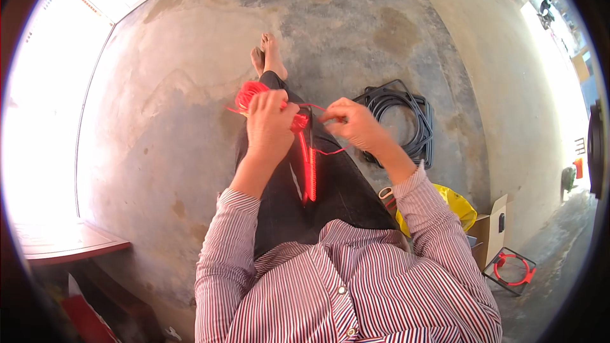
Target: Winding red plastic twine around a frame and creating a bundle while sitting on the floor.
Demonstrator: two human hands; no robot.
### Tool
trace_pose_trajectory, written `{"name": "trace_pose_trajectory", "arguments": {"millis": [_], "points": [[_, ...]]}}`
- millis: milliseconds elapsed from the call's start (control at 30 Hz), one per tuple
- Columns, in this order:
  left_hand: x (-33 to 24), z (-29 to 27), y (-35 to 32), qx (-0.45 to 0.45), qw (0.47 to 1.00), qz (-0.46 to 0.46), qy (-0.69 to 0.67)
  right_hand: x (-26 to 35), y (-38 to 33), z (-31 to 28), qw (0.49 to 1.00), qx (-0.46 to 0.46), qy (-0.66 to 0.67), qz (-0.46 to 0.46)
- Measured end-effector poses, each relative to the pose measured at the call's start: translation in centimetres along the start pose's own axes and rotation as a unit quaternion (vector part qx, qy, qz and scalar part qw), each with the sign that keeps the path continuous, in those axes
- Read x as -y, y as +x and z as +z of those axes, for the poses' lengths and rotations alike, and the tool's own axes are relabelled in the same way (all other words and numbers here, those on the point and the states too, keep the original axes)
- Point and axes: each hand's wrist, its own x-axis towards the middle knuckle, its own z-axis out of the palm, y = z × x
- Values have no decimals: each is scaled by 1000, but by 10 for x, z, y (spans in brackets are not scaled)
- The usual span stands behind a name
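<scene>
Over my lap, my left hand (pixel 270 124) is closed around a loose bundle of red cord (pixel 249 94), with coils sticking out beyond the fingers. A slim dark piece (pixel 310 128) stands out beside that hand; its exact kind is unclear. Tightly packed red cord (pixel 311 174) runs from it down toward me in a narrow row. My right hand (pixel 351 126) is to the right, slightly blurred, its fingers curled and pinched at a thin red strand that spans from the left hand. Another stretch of the strand loops below the right hand to the row.
Right of my legs, a dark rectangular frame (pixel 427 124) lies on the concrete floor with black hose coiled in it. Nearer are scissors (pixel 385 193), a yellow bag (pixel 457 206), a cardboard box (pixel 497 232) and a red ring in a black frame (pixel 513 271). A table corner (pixel 76 246) juts in at left.
</scene>
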Motion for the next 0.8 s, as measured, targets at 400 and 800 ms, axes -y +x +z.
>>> {"name": "trace_pose_trajectory", "arguments": {"millis": [400, 800], "points": [[-26, 35, -33, -19, 865, -355, -354, -5, -41, -19, 986, -137, 51, -75], [-41, 33, -45, 40, 438, -561, -701, 84, -197, -127, 974, 35, -32, 221]]}}
